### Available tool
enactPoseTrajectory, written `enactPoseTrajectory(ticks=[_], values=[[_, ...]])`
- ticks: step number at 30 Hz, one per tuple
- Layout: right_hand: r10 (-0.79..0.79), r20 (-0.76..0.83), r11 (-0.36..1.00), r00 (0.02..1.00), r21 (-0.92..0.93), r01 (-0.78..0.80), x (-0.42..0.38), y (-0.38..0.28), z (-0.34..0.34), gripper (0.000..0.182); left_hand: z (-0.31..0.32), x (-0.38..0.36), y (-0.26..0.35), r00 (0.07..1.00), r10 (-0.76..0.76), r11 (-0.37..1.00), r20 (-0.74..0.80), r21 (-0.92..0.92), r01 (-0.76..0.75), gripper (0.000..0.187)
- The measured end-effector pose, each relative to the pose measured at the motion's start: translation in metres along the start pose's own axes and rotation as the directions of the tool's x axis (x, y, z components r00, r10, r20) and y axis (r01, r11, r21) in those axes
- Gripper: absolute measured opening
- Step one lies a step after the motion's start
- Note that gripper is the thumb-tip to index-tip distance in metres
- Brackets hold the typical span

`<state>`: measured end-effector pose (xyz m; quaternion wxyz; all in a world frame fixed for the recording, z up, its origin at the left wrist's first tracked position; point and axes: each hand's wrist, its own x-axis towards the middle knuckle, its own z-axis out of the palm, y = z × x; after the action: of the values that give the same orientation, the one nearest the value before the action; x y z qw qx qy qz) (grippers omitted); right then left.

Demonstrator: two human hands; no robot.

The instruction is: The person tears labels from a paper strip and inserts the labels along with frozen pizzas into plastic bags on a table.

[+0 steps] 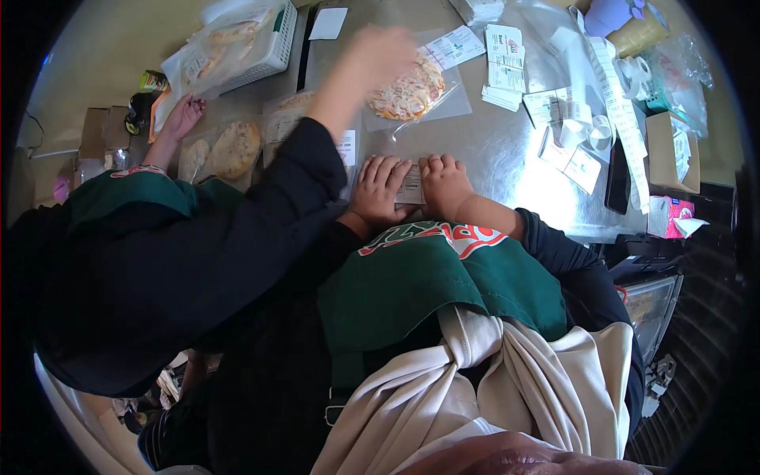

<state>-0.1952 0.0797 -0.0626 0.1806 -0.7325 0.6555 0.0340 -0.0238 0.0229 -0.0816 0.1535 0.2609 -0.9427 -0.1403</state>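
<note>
Close to the near table edge, my left hand point(379, 190) and my right hand point(446, 186) are side by side, with a small printed label point(410, 187) between them. The left fingers bend over the label's left side, and the thumb is at its lower edge. My right fingers are curled at the opposite side, their undersides hidden. Beyond my hands a pizza point(407, 89) lies on a clear plastic bag point(457, 96). Above that pizza is a co-worker's blurred hand point(378, 57).
Stacks of printed labels point(504, 59), loose rolls and a long paper strip point(628, 119) cover the table's right side. A box point(671, 150) and a tissue pack point(670, 217) are at far right. The co-worker's arm point(277, 186) crosses at left, near bagged pizzas point(234, 150) and a white basket point(273, 51).
</note>
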Motion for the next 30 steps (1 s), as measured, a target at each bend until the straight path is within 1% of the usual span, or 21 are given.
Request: enactPoseTrajectory(ticks=[2, 5, 8, 11, 14, 17, 20, 23, 24, 26, 27, 28, 29, 30], values=[[0.010, 0.022, 1.000, 1.000, 0.009, -0.010, -0.004, 0.000, -0.005, 0.080, -0.004, 0.002, 0.003, 0.997, -0.014, 0.999, 0.078, 0.031, 0.011, 0.079], [0.014, -0.003, 1.000, 1.000, 0.025, -0.014, -0.005, 0.005, 0.005, 0.083, -0.003, 0.004, 0.009, 0.994, -0.014, 0.997, 0.111, 0.082, 0.005, 0.080], [-0.006, -0.032, 0.997, 0.999, 0.072, 0.008, -0.012, 0.013, 0.010, 0.080, -0.009, 0.010, 0.020, 0.969, -0.058, 0.987, 0.242, 0.163, 0.018, 0.080], [-0.022, -0.025, 0.996, 0.999, 0.081, 0.024, -0.016, 0.019, 0.016, 0.076, -0.020, 0.023, 0.034, 0.907, -0.193, 0.980, 0.375, 0.020, 0.200, 0.076], [-0.074, -0.075, 0.996, 0.994, 0.043, 0.077, -0.019, 0.023, 0.022, 0.070, -0.018, 0.037, 0.030, 0.790, -0.313, 0.946, 0.527, 0.100, 0.308, 0.061], [-0.090, -0.160, 0.993, 0.983, 0.056, 0.100, -0.022, 0.028, 0.031, 0.065, -0.029, 0.051, 0.041, 0.772, -0.307, 0.952, 0.556, 0.169, 0.257, 0.046], [-0.098, -0.272, 0.989, 0.957, 0.078, 0.123, -0.030, 0.035, 0.031, 0.067, -0.027, 0.061, 0.038, 0.725, -0.289, 0.947, 0.625, 0.078, 0.310, 0.041], [-0.071, -0.417, 0.975, 0.906, 0.161, 0.150, -0.054, 0.042, -0.012, 0.075, -0.045, 0.071, 0.043, 0.766, -0.245, 0.955, 0.594, 0.014, 0.295, 0.042], [0.009, -0.499, 0.962, 0.867, 0.239, 0.128, -0.059, 0.047, -0.022, 0.076, -0.049, 0.072, 0.044, 0.807, -0.270, 0.950, 0.526, 0.010, 0.311, 0.040], [0.184, -0.626, 0.913, 0.758, 0.395, 0.105, -0.069, 0.058, -0.033, 0.080, -0.052, 0.075, 0.044, 0.869, -0.313, 0.940, 0.382, -0.003, 0.340, 0.036], [0.283, -0.569, 0.781, 0.772, 0.604, 0.160, -0.071, 0.064, -0.027, 0.077, -0.041, 0.072, 0.040, 0.866, -0.351, 0.845, 0.356, -0.279, 0.457, 0.035], [0.363, -0.490, 0.598, 0.792, 0.775, 0.205, -0.072, 0.069, -0.019, 0.075, -0.025, 0.067, 0.034, 0.853, -0.394, 0.667, 0.342, -0.532, 0.521, 0.033], [0.420, -0.394, 0.377, 0.817, 0.895, 0.238, -0.073, 0.072, -0.012, 0.073, -0.010, 0.062, 0.029, 0.832, -0.437, 0.426, 0.342, -0.736, 0.526, 0.031], [0.337, -0.331, 0.333, 0.881, 0.918, 0.217, -0.075, 0.072, -0.018, 0.066, -0.017, 0.067, 0.046, 0.845, -0.412, 0.234, 0.342, -0.856, 0.461, 0.027]])
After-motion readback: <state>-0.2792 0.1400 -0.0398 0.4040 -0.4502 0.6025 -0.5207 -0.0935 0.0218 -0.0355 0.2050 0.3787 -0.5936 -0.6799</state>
